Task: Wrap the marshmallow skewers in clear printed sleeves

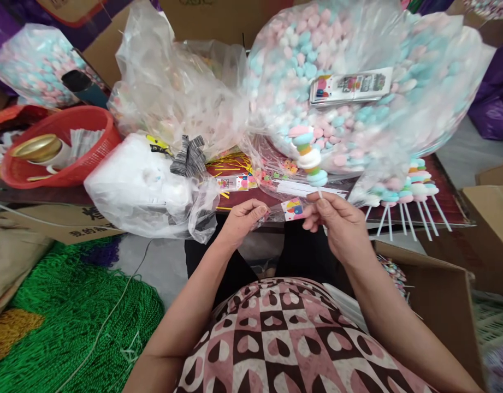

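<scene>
My right hand point(341, 218) pinches the white stick of a marshmallow skewer point(308, 158), held upright above the table edge. Its marshmallows are blue, pink, white, orange and green. Between my hands is a small clear plastic bag with a colourful printed label point(293, 209). My left hand point(245, 218) has its fingers closed on the bag's left end. The label lies close to my right fingertips; whether they touch it I cannot tell. Several more marshmallow skewers point(417, 191) lie at the right, their sticks jutting over the table edge.
Large clear bags of marshmallows point(292, 65) fill the back, with a stack of printed bags point(353, 86) on top. White sticks point(304, 189) and yellow ties point(230, 164) lie ahead. Left are a white plastic bag point(132, 185) and red basket point(99, 144). A cardboard box point(443, 300) stands lower right.
</scene>
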{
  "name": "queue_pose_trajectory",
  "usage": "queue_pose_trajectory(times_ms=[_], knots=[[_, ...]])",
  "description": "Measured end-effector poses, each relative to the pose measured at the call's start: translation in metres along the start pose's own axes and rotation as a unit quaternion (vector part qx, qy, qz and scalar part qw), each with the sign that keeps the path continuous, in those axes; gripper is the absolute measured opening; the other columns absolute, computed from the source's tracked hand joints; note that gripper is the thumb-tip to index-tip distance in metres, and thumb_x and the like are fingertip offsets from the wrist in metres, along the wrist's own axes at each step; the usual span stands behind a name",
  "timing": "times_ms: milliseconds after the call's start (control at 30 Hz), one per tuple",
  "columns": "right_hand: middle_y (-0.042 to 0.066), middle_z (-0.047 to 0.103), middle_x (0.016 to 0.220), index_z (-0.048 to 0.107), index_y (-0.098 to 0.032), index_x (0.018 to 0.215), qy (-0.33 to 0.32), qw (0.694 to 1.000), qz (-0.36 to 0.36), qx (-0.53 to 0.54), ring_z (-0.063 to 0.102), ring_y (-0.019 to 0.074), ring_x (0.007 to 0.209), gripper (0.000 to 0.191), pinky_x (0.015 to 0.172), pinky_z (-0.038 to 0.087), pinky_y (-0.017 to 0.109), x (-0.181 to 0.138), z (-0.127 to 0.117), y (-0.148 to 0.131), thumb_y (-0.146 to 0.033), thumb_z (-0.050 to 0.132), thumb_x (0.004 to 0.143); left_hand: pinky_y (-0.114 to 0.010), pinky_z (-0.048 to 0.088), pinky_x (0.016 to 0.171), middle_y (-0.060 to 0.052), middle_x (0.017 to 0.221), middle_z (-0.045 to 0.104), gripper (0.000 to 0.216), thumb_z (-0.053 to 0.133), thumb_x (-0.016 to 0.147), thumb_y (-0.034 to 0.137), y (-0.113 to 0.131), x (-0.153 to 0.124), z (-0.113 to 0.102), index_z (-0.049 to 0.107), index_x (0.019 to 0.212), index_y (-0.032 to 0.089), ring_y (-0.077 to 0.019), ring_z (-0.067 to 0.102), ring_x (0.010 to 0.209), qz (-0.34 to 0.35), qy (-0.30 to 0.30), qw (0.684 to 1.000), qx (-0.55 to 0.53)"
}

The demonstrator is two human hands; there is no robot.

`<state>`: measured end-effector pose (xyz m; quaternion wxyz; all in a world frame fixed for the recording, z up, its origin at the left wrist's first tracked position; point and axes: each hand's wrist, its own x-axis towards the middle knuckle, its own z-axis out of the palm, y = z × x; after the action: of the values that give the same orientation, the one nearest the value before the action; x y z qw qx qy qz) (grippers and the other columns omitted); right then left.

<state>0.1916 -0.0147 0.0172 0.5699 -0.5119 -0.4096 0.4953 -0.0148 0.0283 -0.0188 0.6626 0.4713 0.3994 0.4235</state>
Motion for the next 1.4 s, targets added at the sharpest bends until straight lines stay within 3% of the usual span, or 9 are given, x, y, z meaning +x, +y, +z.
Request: queue_pose_trajectory(times_ms=[100, 333, 500, 633, 767, 933, 1067, 1233, 1400], knots=[[-0.001, 0.067, 0.064, 0.071, -0.021, 0.094, -0.009, 1.000, -0.013, -0.018, 0.061, 0.0111, 0.052, 0.024, 0.049, 0.047, 0.023, -0.006, -0.023, -0.011, -0.042, 0.071, 0.083, -0.018, 0.025, 0.042, 0.001, 0.068, 0.056, 0.030, 0.076, 0.075, 0.044, 0.003, 0.001, -0.007, 0.067, 0.074, 0.015, -0.0027, 0.038, 0.049, 0.008, -0.012, 0.997, -0.074], [0.000, 0.066, 0.058, 0.074, -0.023, 0.090, -0.067, 0.988, 0.008, -0.136, 0.060, 0.0115, 0.053, 0.018, 0.051, 0.048, 0.022, -0.029, -0.069, -0.017, -0.040, 0.069, 0.085, -0.019, 0.033, 0.045, 0.000, 0.074, 0.062, 0.033, 0.080, 0.071, 0.046, 0.005, 0.004, -0.012, 0.065, 0.070, 0.015, -0.0011, 0.037, 0.045, 0.002, -0.020, 0.988, -0.152], [-0.001, 0.065, 0.057, 0.074, -0.023, 0.093, -0.095, 0.973, -0.024, -0.210, 0.059, 0.0117, 0.051, 0.021, 0.049, 0.048, 0.022, -0.031, -0.081, -0.014, -0.042, 0.064, 0.088, -0.019, 0.031, 0.044, -0.001, 0.072, 0.060, 0.037, 0.081, 0.068, 0.049, 0.006, 0.006, -0.011, 0.067, 0.072, 0.015, -0.0029, 0.039, 0.048, -0.011, -0.032, 0.991, -0.132], [0.000, 0.065, 0.057, 0.075, -0.021, 0.093, -0.134, 0.951, -0.050, -0.274, 0.058, 0.0118, 0.049, 0.028, 0.049, 0.050, 0.023, -0.027, -0.091, -0.013, -0.045, 0.061, 0.089, -0.019, 0.028, 0.045, -0.001, 0.074, 0.059, 0.033, 0.076, 0.075, 0.047, 0.007, 0.009, -0.015, 0.068, 0.074, 0.015, -0.0036, 0.041, 0.050, 0.003, -0.065, 0.994, -0.087], [0.003, 0.068, 0.060, 0.076, -0.020, 0.101, -0.161, 0.936, -0.031, -0.313, 0.062, 0.0134, 0.052, 0.039, 0.050, 0.052, 0.024, -0.024, -0.103, -0.019, -0.052, 0.060, 0.087, -0.019, 0.030, 0.046, -0.001, 0.077, 0.058, 0.029, 0.072, 0.079, 0.043, 0.012, 0.011, -0.021, 0.067, 0.073, 0.014, -0.0040, 0.043, 0.052, 0.011, -0.105, 0.994, -0.019], [0.007, 0.073, 0.066, 0.079, -0.020, 0.097, -0.147, 0.937, 0.020, -0.315, 0.065, 0.0162, 0.056, 0.052, 0.053, 0.056, 0.027, -0.023, -0.107, -0.027, -0.066, 0.064, 0.078, -0.019, 0.032, 0.047, -0.001, 0.074, 0.058, 0.032, 0.071, 0.079, 0.045, 0.024, 0.011, -0.022, 0.066, 0.073, 0.014, -0.0043, 0.042, 0.052, -0.001, -0.115, 0.991, 0.065], [0.007, 0.073, 0.067, 0.077, -0.020, 0.098, -0.102, 0.946, 0.035, -0.305, 0.065, 0.0169, 0.056, 0.053, 0.055, 0.056, 0.029, -0.025, -0.101, -0.030, -0.066, 0.068, 0.074, -0.020, 0.031, 0.047, 0.000, 0.069, 0.055, 0.034, 0.070, 0.079, 0.047, 0.034, 0.008, -0.019, 0.065, 0.073, 0.014, -0.0053, 0.041, 0.051, -0.005, -0.122, 0.987, 0.102], [0.006, 0.070, 0.063, 0.077, -0.019, 0.091, -0.084, 0.952, 0.037, -0.291, 0.063, 0.0169, 0.057, 0.053, 0.057, 0.055, 0.030, -0.026, -0.097, -0.031, -0.068, 0.069, 0.072, -0.020, 0.030, 0.047, 0.000, 0.069, 0.055, 0.035, 0.071, 0.077, 0.049, 0.040, 0.007, -0.019, 0.065, 0.072, 0.014, -0.0051, 0.040, 0.051, 0.004, -0.115, 0.986, 0.120], [0.003, 0.062, 0.056, 0.078, -0.019, 0.093, -0.087, 0.948, 0.042, -0.304, 0.055, 0.0134, 0.052, 0.055, 0.049, 0.048, 0.026, -0.026, -0.095, -0.035, -0.069, 0.067, 0.073, -0.020, 0.028, 0.047, 0.001, 0.063, 0.051, 0.035, 0.070, 0.078, 0.048, 0.040, 0.006, -0.017, 0.065, 0.072, 0.014, -0.0054, 0.038, 0.050, 0.006, -0.115, 0.985, 0.125]])
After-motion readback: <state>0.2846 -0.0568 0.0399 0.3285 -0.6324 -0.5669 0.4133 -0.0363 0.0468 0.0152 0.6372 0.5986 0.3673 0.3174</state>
